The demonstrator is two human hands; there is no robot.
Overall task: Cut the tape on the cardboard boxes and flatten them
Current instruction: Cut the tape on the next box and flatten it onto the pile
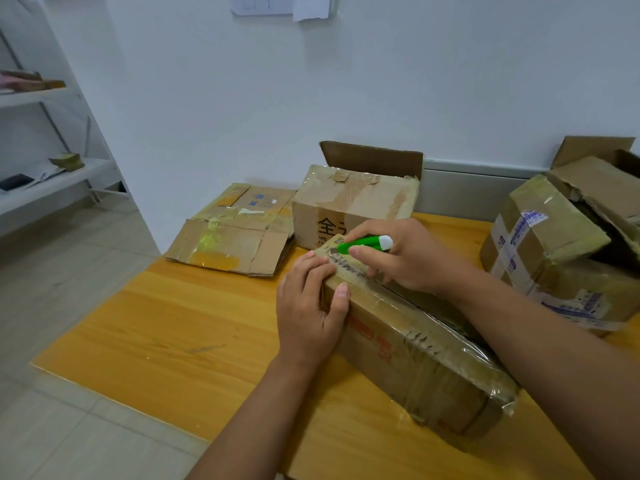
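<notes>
Long taped cardboard box (408,344) lying under my hands on the table, top seam slit open, flattened box (232,233) at far left, upright box (353,202) behind, battered taped boxes (561,251) at right, green cutter (363,244) on the tape

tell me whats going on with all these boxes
A person is slitting the tape on a long cardboard box lying on the wooden table. The right hand holds a green utility knife at the box's far end, while the left hand steadies its side. A flattened box lies at the back left; other boxes wait uncut.
</notes>
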